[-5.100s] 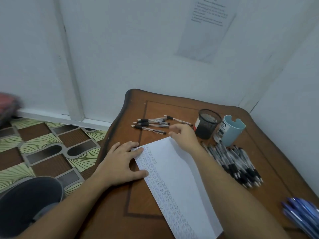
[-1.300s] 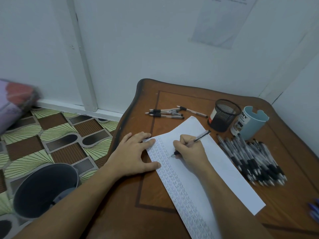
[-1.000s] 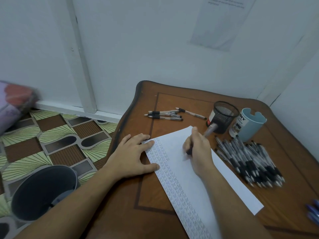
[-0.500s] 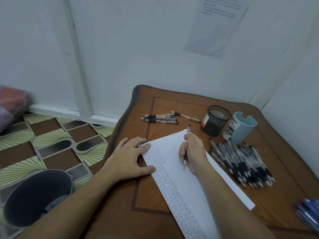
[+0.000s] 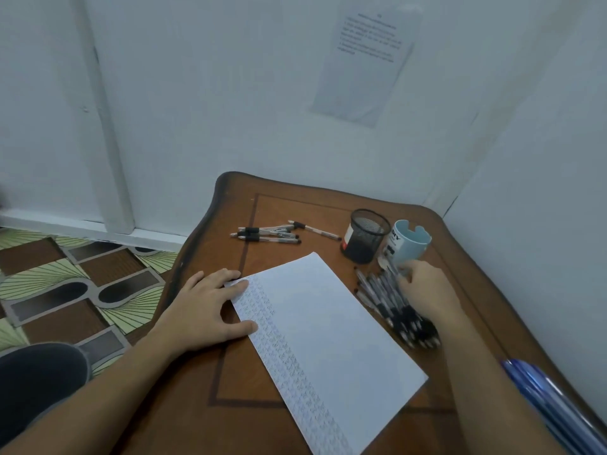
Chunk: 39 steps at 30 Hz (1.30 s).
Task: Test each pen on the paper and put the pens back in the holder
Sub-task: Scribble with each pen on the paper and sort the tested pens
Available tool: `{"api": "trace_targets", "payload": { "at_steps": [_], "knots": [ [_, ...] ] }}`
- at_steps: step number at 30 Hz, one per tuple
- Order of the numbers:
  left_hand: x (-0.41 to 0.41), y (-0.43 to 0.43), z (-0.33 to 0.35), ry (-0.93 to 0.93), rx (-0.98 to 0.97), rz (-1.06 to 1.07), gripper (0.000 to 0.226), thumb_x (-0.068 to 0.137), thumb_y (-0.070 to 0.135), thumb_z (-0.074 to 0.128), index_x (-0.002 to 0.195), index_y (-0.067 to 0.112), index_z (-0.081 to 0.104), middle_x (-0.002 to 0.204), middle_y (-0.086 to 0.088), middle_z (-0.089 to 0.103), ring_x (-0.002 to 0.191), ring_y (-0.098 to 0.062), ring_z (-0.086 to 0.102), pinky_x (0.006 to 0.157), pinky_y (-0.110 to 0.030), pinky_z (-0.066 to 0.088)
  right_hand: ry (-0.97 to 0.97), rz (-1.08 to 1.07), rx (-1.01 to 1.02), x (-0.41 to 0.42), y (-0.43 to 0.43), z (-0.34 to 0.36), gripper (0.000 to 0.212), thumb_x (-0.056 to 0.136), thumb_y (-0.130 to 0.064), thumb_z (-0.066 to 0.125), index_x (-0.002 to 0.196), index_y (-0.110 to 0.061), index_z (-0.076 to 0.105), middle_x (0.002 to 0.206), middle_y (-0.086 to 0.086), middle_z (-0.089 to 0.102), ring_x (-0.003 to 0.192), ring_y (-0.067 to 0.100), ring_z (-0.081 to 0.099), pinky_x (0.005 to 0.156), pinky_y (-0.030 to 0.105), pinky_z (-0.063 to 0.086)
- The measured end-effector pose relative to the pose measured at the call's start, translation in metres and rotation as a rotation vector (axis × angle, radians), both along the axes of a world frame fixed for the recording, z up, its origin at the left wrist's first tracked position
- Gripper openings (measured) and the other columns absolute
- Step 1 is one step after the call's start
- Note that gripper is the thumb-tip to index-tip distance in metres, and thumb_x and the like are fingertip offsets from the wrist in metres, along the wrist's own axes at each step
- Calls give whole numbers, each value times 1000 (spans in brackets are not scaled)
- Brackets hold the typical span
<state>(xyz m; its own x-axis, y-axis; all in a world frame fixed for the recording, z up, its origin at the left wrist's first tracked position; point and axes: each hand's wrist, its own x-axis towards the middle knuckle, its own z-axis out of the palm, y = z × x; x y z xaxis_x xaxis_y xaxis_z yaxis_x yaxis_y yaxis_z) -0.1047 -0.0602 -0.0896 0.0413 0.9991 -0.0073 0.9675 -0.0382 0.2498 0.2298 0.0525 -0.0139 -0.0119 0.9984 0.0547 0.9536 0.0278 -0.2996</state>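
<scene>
Pens (image 5: 391,303) lie heaped at the right of the wooden surface (image 5: 295,208), just in front of a black mesh holder (image 5: 364,238) and a light blue cup (image 5: 407,247). The right hand (image 5: 427,290) rests on the heap with fingers curled; whether it grips a pen cannot be told. The left hand (image 5: 203,310) lies flat, fingers spread, pressing the left edge of the paper (image 5: 322,323). A smaller group of pens (image 5: 266,234) lies beyond the paper.
</scene>
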Motion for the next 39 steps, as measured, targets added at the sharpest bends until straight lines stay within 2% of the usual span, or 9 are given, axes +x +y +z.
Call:
{"api": "trace_targets", "payload": {
  "at_steps": [3, 9, 13, 18, 22, 29, 32, 35, 39],
  "knots": [
    [1, 0, 1, 10, -9, 3, 134, 37, 101, -9, 149, 38, 26, 157, 16, 15, 145, -5, 10, 118, -36, -4, -100, -39, -56, 14, 3, -2, 30, 99, -24, 58, 128, -17, 59, 118, 4, 67, 85, 17, 56, 66, 23, 41],
    [0, 1, -2, -3, 5, -3, 130, 41, 102, -6, 149, 38, 27, 157, 16, 17, 144, -4, 11, 118, -36, -3, -170, -50, 68, 3, 2, -9, 25, 96, -16, 61, 121, -13, 59, 114, 8, 64, 90, 19, 56, 78, 28, 50],
    [0, 1, -2, -23, 21, -6, 129, 42, 101, -3, 148, 36, 30, 156, 16, 19, 144, -5, 13, 117, -35, -3, 21, 124, 200, -40, 5, -16, 27, 95, -10, 59, 121, -13, 66, 119, 7, 62, 108, 22, 57, 90, 31, 47],
    [0, 1, 0, -30, 21, -9, 123, 47, 102, 9, 149, 35, 29, 157, 16, 17, 144, -4, 9, 117, -34, -5, 353, 333, -54, -113, 29, -32, 27, 96, -12, 60, 122, -15, 67, 124, 1, 62, 115, 17, 58, 94, 23, 41],
    [0, 1, 0, -25, 3, -10, 114, 56, 99, 17, 150, 35, 26, 157, 16, 15, 144, -4, 7, 118, -36, -6, 448, 224, -120, -155, 60, -47, 36, 96, -18, 62, 132, -21, 62, 138, 1, 59, 126, 23, 53, 110, 42, 40],
    [-4, 2, -3, -29, 8, -13, 113, 57, 98, 18, 150, 34, 27, 158, 15, 15, 145, -5, 7, 117, -35, -8, 334, 169, -75, -164, 73, -57, 13, 89, -26, 72, 81, -34, 65, 116, 1, 60, 105, 20, 57, 96, 43, 48],
    [-4, 2, -4, -27, 22, -14, 107, 60, 92, 22, 150, 34, 28, 158, 15, 16, 145, -5, 7, 116, -35, -8, 549, 217, -112, -153, 71, -49, 8, 90, -23, 71, 85, -26, 66, 112, 1, 58, 101, 17, 57, 89, 35, 48],
    [-4, 2, -4, -34, 25, -20, 111, 58, 97, 22, 149, 34, 29, 157, 14, 18, 145, -5, 8, 116, -35, -7, 1023, 141, -109, -141, 59, -28, 8, 93, -12, 66, 87, -18, 64, 85, -5, 64, 76, 7, 56, 64, 20, 42],
    [-3, 3, -3, -31, 22, -20, 113, 55, 95, 15, 149, 34, 28, 158, 14, 17, 145, -6, 9, 115, -33, -8, 1611, 52, -215, -124, 39, -9, 9, 105, -21, 47, 99, -23, 54, 88, 2, 71, 77, 21, 68, 71, 34, 54]
  ]
}}
